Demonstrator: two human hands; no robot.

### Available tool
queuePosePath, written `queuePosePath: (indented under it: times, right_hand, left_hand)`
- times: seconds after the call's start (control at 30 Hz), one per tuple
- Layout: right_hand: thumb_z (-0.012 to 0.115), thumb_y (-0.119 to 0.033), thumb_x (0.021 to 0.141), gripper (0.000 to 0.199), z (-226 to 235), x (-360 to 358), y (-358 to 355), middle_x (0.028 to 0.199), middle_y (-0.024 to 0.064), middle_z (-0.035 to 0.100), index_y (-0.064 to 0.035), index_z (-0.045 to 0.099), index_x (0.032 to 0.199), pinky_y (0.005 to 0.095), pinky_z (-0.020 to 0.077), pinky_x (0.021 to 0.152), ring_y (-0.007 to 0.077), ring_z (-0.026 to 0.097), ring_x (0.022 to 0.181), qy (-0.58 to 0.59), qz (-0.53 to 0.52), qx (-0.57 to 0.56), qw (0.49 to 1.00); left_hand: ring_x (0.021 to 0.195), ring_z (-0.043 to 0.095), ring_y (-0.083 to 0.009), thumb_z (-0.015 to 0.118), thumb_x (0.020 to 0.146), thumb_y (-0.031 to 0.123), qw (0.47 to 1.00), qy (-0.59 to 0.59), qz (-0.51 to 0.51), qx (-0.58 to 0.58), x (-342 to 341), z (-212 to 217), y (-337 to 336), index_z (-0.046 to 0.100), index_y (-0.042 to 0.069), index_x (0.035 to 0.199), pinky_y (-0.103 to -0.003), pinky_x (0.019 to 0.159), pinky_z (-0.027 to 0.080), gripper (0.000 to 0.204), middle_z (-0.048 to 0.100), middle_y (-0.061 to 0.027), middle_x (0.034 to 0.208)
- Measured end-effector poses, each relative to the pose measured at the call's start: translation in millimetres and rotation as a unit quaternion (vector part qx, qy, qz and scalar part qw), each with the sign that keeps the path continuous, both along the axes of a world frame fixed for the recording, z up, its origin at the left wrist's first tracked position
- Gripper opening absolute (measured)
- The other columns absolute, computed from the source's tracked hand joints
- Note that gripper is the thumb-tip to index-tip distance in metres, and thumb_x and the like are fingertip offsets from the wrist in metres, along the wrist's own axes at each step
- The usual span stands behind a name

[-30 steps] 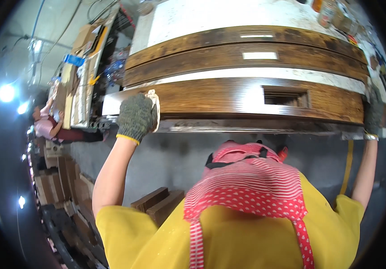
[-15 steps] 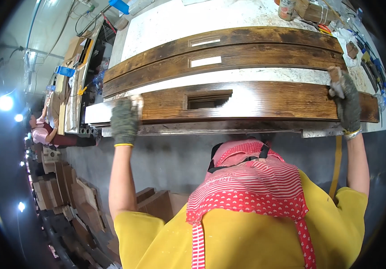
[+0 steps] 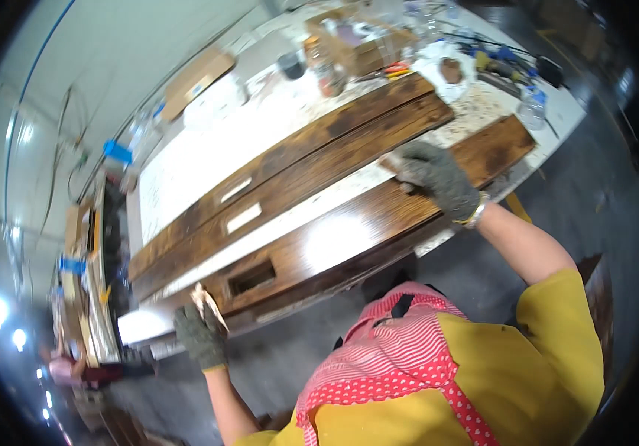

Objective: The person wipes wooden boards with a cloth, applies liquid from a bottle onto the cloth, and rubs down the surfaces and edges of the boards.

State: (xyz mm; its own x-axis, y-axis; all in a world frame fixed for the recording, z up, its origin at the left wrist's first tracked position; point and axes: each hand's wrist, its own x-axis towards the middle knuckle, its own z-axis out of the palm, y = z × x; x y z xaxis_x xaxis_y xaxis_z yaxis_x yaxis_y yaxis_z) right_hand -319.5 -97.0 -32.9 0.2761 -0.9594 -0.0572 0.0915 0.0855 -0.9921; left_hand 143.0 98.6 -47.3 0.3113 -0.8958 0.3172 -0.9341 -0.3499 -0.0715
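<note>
A dark brown wooden board [image 3: 342, 230] with a rectangular cutout lies along the near edge of the white worktable. My left hand [image 3: 201, 334], in a dark grey-green work glove, is closed at the board's left end, with a crumpled pale rag [image 3: 209, 303] sticking out of it. The right hand [image 3: 442, 178], gloved alike, is over the board's right part, fingers curled around a small pale brownish pad [image 3: 394, 163], perhaps a folded rag. Just beyond, two similar boards lie side by side: a middle board [image 3: 327, 171] and a far board [image 3: 305, 141], each with a slot.
At the back stand a clear jar with an orange lid [image 3: 323, 67], a dark cup [image 3: 290, 65] and an open cardboard box [image 3: 357, 41]. Orange-handled tools [image 3: 396, 70] and a plastic bottle [image 3: 533, 108] are toward the right. Another person [image 3: 74, 369] is at the far left.
The view has turned, so the boards now slant up to the right. My right hand has slid leftward along the near board. The left hand stays near its left end.
</note>
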Motion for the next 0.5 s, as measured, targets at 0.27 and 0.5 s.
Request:
queuePosePath:
  times: [0.27, 0.5]
  right_hand:
    - [0.071, -0.03, 0.088, 0.03, 1.5, -32.4, 2.7, 0.083, 0.0007, 0.062, -0.005, 0.066, 0.103, 0.0199, 0.0481, 0.056, 0.0065, 0.059, 0.068, 0.004, 0.003, -0.039, 0.999]
    - [0.068, -0.026, 0.089, 0.035, 2.2, -165.0, -27.6, 0.09, 0.0079, 0.064, -0.0022, 0.058, 0.113, 0.0239, 0.0524, 0.06, 0.0133, 0.063, 0.074, -0.06, 0.081, 0.011, 0.995]
  left_hand:
    - [0.105, 0.056, -0.0365, 0.064, 0.084, 0.024, 0.93, 0.023, -0.34, -0.139, -160.8, 17.4, -35.1, 0.062, 0.005, 0.111, -0.048, 0.092, 0.045, 0.033, 0.058, -0.0193, 0.111]
    - [0.097, 0.056, -0.0368, 0.067, 0.081, 0.022, 0.989, -0.03, -0.134, -0.06, -167.7, 9.0, -64.3, 0.064, 0.007, 0.097, -0.048, 0.082, 0.046, 0.023, 0.06, -0.0169, 0.1]
